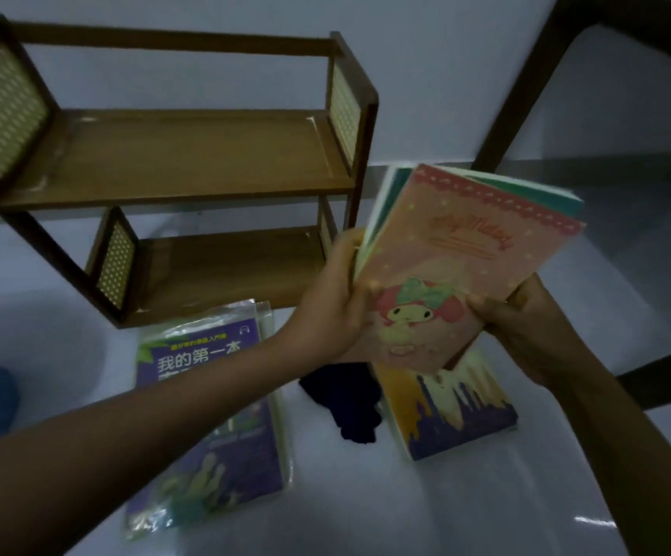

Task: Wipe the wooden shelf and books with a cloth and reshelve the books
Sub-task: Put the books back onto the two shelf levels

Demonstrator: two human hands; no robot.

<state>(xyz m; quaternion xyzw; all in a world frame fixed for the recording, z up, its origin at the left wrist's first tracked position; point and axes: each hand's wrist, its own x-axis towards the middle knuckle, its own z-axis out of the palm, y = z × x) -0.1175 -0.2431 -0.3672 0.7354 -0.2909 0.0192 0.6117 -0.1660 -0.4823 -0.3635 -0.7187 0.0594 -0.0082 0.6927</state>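
We can't read the blurry script on the pink notebook (462, 266) — and it hides most of the dark cloth (345, 403).

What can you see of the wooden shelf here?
The shelf is a small two-tier unit of brown wood with a darker frame and woven, cane-like side panels. Both tiers are bare of books. It stands upright on the pale floor by a wall, slightly blurred. No hand touches it; a purple book lies just in front of its base.
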